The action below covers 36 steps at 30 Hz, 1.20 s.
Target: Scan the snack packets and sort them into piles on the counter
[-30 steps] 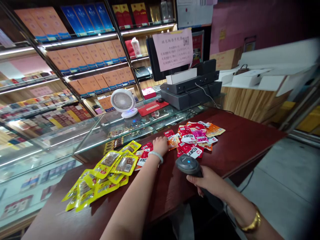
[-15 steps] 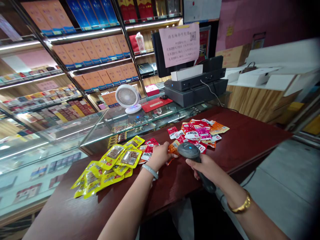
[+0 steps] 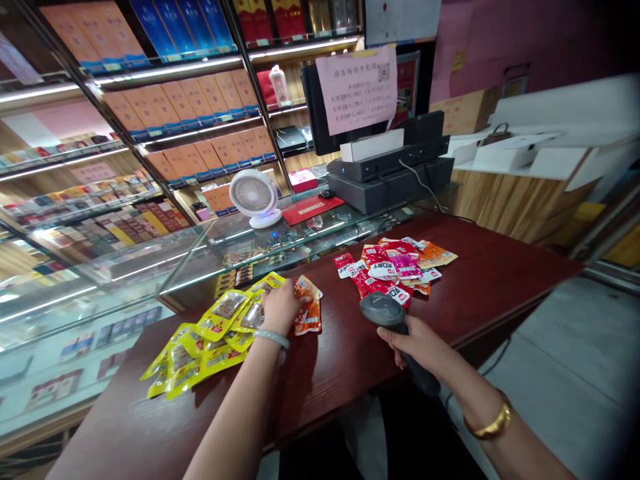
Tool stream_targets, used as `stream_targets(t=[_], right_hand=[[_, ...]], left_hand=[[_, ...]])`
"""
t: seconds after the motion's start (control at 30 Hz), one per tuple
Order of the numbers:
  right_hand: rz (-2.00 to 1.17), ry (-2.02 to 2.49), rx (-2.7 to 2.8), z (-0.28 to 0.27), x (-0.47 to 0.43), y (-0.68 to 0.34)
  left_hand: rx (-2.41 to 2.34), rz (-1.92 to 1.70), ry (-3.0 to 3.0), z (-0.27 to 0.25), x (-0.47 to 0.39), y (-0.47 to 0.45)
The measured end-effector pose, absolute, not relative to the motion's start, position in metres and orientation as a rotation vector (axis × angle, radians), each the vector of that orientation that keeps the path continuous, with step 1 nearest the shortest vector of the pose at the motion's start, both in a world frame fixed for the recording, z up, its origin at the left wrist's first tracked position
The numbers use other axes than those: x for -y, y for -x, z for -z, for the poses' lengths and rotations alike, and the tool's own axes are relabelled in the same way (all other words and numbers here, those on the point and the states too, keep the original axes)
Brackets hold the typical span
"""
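Note:
My left hand [image 3: 283,308], with a pale bangle at the wrist, has its fingers curled at the left edge of orange and red snack packets [image 3: 311,312] on the table. Its fingertips are partly hidden. Right beside it, overlapping behind the hand, is a pile of yellow snack packets [image 3: 215,357] with clear windows. My right hand [image 3: 413,340], wearing a gold bracelet, grips the handle of a dark grey barcode scanner [image 3: 384,310]. The scanner's head is over the table, just in front of a heap of red, pink and orange packets [image 3: 383,270].
The dark red table [image 3: 345,373] adjoins a glass display counter [image 3: 200,267]. On the counter stand a white fan [image 3: 254,193], a red folder [image 3: 313,210] and a monitor with a pink notice [image 3: 357,90] above dark till equipment [image 3: 390,180]. Shelves of boxes [image 3: 185,103] line the back.
My left hand has moved left, away from the scanner, to beside the yellow pile. An orange packet that was under the scanner is gone from there. The scanner has shifted slightly right and down.

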State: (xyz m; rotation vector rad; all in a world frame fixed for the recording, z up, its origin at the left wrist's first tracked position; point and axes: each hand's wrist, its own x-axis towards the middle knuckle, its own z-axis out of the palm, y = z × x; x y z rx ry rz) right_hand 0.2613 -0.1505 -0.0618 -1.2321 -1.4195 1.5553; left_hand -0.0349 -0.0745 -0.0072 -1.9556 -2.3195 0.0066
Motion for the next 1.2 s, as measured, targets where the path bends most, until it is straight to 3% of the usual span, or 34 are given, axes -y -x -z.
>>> stream_targets(t=[0.3,0.73,0.97,1.2], right_hand=[[-1.558,1.272,1.375,0.068,0.153,-0.275],[-1.598,1.179,1.325,0.083,0.144,-0.268],[-1.607,1.180,1.328,0.080,0.145,-0.269],[-1.572,1.222,1.353,0.075,0.146,-0.269]], left_hand=[[2.138,0.361,1.970,0.024,0.051,-0.001],[2.602,0.310,1.995,0.042,-0.050,-0.071],[2.631,0.445,2.061,0.045,-0.045,-0.061],[2.445,0.639,1.975,0.026,0.012,-0.016]])
